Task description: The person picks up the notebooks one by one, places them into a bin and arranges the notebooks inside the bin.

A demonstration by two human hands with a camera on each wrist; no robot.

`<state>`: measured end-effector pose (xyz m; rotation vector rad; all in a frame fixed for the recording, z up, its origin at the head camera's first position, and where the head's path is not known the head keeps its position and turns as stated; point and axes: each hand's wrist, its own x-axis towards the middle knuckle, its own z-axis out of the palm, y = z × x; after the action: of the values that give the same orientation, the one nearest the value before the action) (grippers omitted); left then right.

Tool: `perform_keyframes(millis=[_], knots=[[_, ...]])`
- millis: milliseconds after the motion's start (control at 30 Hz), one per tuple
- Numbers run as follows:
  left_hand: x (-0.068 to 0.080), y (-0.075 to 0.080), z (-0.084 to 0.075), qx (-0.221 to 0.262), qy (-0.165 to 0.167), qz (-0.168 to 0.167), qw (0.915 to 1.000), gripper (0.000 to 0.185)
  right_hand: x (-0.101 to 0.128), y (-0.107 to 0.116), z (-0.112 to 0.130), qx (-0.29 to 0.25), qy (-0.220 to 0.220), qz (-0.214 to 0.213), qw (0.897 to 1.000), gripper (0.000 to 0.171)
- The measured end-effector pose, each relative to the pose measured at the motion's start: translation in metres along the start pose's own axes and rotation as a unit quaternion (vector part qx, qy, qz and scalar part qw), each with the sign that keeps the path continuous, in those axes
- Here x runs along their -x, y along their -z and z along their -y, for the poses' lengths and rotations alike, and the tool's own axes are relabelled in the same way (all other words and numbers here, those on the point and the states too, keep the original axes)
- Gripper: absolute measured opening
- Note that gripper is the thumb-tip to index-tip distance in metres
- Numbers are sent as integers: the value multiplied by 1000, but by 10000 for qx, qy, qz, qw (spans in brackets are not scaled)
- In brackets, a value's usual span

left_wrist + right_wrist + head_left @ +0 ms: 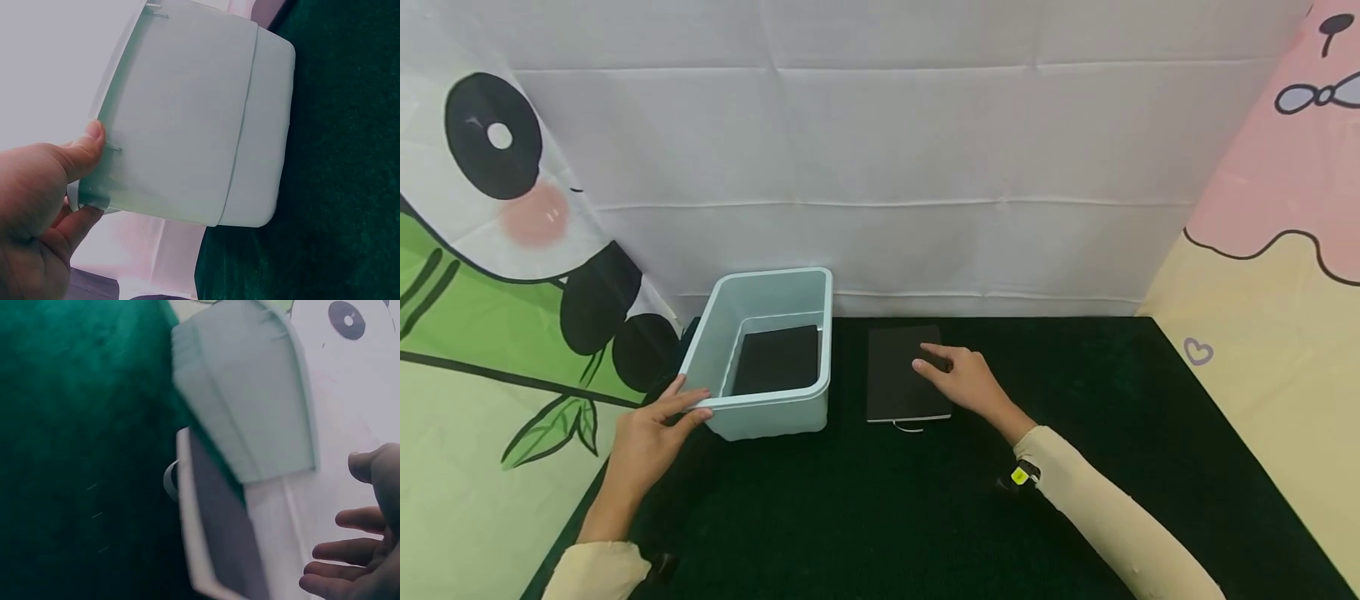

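Observation:
A pale blue-green plastic bin (767,414) stands on the dark green cloth, left of centre. My left hand (652,437) pinches its rim at the near left corner; in the left wrist view the thumb lies on the outer wall (181,112). Inside the bin lies a flat black rectangle (777,360) that looks like a notebook. To the right of the bin, a black notebook (895,375) lies flat, with white page edges and a ribbon marker at its near side. Over its right part hovers my right hand (972,382), fingers spread and holding nothing.
Dark green cloth (880,517) covers the table. A white fabric wall (895,167) rises along the back edge. Printed cartoon panels stand at the left (497,317) and right (1285,250).

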<state>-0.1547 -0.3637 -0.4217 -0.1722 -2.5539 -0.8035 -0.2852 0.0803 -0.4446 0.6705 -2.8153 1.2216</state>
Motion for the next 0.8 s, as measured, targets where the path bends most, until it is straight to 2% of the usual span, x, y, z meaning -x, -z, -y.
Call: perform_keyframes(millis=[300,800], knots=[[0,1,0,39,129,54,9999,29,12,-12,-30,154,-249,253,9993,56],[-1,-1,1,82,31,5,10000,28,24,-23,-46,184,-499,349,9980,60]])
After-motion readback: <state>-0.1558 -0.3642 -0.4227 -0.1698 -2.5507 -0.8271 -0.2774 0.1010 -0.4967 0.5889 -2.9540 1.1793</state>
